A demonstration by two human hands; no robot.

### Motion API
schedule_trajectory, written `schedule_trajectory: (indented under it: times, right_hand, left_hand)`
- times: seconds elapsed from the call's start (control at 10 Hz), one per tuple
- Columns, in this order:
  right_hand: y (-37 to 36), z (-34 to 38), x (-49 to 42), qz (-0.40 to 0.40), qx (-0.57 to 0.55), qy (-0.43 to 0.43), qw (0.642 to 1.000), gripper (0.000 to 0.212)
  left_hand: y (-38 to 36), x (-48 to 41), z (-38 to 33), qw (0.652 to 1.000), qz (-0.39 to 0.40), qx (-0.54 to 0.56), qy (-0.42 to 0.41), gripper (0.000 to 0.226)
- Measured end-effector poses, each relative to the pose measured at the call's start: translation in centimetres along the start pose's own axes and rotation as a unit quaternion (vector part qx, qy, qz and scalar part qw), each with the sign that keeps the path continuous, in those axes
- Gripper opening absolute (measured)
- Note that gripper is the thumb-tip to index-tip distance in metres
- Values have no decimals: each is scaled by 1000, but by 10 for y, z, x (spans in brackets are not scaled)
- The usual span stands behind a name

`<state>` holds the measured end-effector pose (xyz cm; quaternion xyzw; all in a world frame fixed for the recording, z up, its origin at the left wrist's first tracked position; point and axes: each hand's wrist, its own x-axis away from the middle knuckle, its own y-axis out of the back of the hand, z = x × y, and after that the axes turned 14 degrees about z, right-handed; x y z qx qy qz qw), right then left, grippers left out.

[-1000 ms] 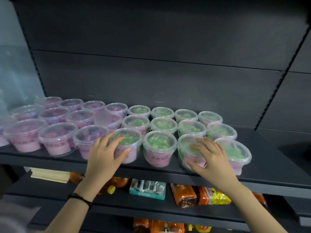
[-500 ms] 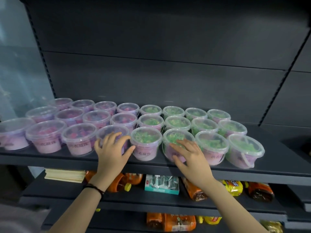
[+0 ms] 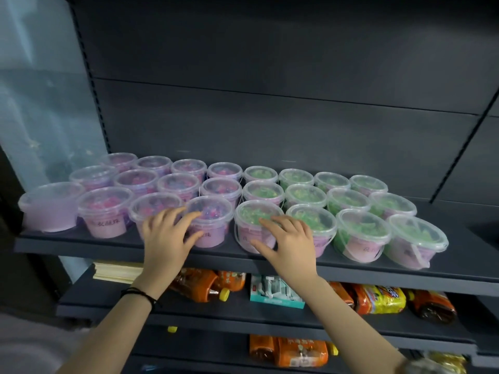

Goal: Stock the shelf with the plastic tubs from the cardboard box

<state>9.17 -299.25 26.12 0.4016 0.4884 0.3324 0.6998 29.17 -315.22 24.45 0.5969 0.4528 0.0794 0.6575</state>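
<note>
Several clear-lidded plastic tubs stand in three rows on the dark shelf [image 3: 459, 273], pink-filled ones on the left and green-filled ones on the right. My left hand [image 3: 167, 238] lies with spread fingers over two front-row pink tubs, its fingertips on the lid of one pink tub [image 3: 216, 225] and its thumb against that tub's side. My right hand [image 3: 290, 242] rests flat on the lid and front of the leftmost front green tub [image 3: 251, 214], touching the neighbouring green tub [image 3: 316, 220]. The cardboard box is out of view.
On the right the top shelf has bare space past the last green tub [image 3: 415, 238]. The shelf below holds orange bottles [image 3: 199, 287], a teal box [image 3: 272, 292], yellow packs [image 3: 383, 298] and a pale flat stack [image 3: 116, 271]. A pale wall [image 3: 40, 117] borders the left.
Both hands have slid leftward along the front row: the left from the pink-green boundary onto pink tubs, the right from the third green tub to the first.
</note>
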Motion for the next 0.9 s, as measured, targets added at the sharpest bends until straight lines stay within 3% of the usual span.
schedule_trajectory:
  times: [0.2,0.3,0.5,0.8,0.9]
  right_hand:
    - [-6,0,-8,-30,-12,-22,999,20]
    - [-2,-8,-11,-9,-45,-9,999,20]
    - [-1,-15,-10,9,-59,7,998,22]
    - [14,-18,2,105,-46,51,992,40]
    - [25,-15,23,115,-85,31,989,44]
  left_hand:
    - [-1,-3,8,1000,6,30,-4,42]
    - [-2,-4,8,999,7,31,-4,41]
    - [-5,-6,6,1000,5,28,7,41]
    - [17,-2,1,994,107,33,9,50]
    - [23,24,-9,992,109,47,34,57]
